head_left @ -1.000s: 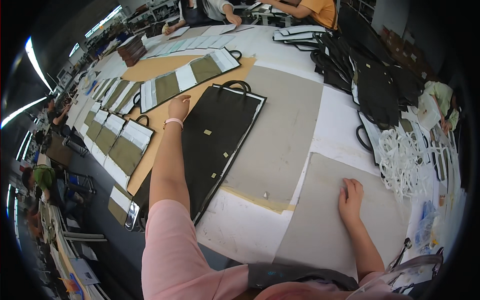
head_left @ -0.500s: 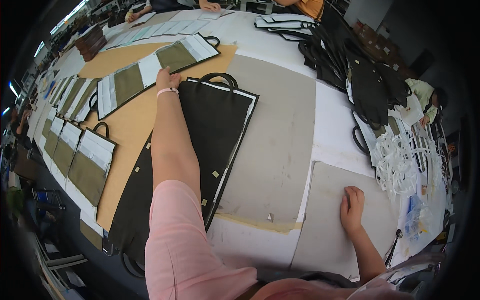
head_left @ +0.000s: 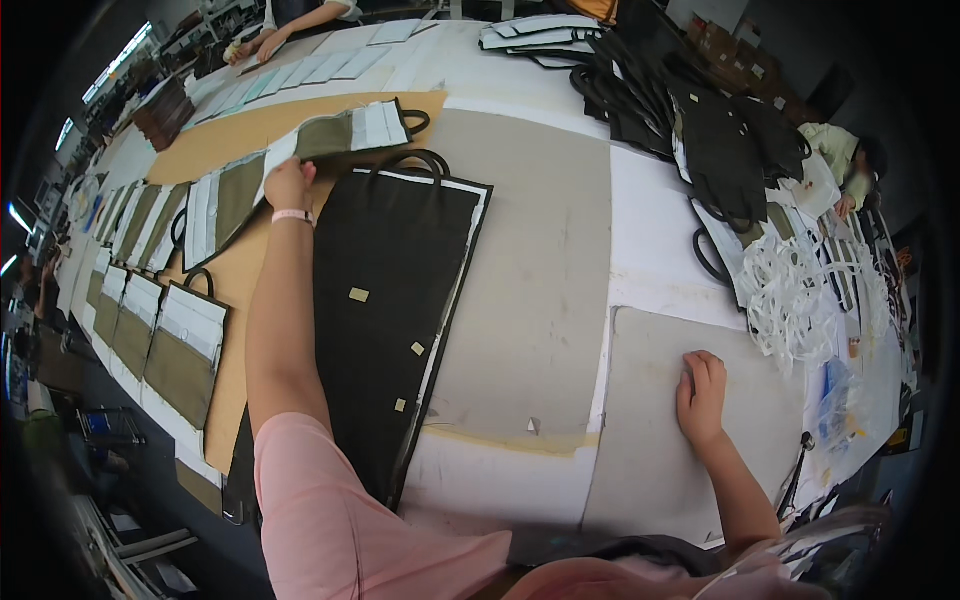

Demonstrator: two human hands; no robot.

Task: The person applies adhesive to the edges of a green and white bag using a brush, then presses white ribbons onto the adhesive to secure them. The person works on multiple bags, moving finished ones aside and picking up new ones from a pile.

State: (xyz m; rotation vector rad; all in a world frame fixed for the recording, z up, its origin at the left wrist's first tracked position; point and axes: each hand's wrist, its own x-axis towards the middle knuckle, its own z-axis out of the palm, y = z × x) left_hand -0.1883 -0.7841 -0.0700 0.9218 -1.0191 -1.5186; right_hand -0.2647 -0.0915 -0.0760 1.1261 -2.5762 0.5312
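Olive-and-white panel, partly hidden behind the left hand

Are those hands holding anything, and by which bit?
The left hand grips the striped panel by the middle of its near edge; the right hand holds nothing.

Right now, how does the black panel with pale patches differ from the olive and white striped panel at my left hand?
The black panel is mostly plain; the striped panel has olive and white bands. The black panel lies flat, while the striped panel bends where your left hand grips it. The black panel also looks broader than the striped panel. Both have a dark looped handle.
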